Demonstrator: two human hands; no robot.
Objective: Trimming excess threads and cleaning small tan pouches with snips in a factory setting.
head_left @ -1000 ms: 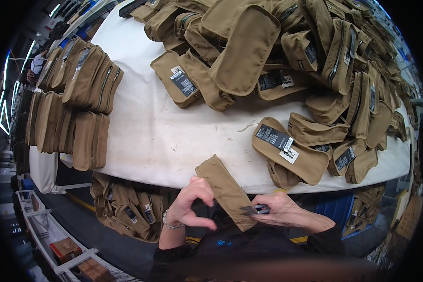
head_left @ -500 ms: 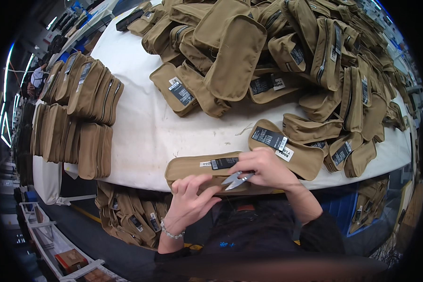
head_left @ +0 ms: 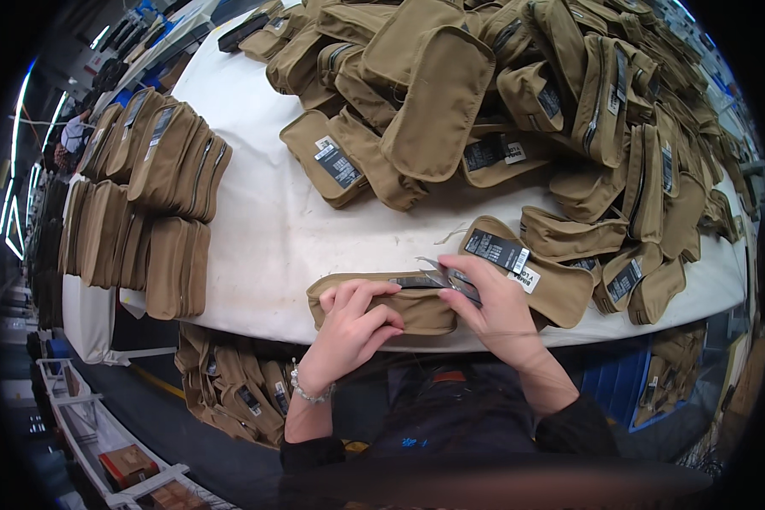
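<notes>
A tan zip pouch (head_left: 421, 314) lies lengthwise at the table's near edge, a dark tag on its upper side. My left hand (head_left: 353, 327) is closed on its left part, fingers curled over the top. In my right hand (head_left: 495, 308) is a pair of metal thread snips (head_left: 438, 272), blades pointing up and left above the pouch's right end. The right fingertips are close to the dark tag, but contact cannot be made out. Just right of that hand lies another tan pouch (head_left: 561, 289) with a black tag and a white label.
A big heap of tan pouches (head_left: 438, 102) covers the far and right side of the white-covered table (head_left: 246, 280). Upright pouches (head_left: 174, 174) stand in rows at the left. More pouches (head_left: 238, 391) lie below the table edge, near a white rack (head_left: 81, 406).
My right hand has risen and turned, so the snips now point up and left instead of down and left. My left hand has shifted onto the pouch's top edge.
</notes>
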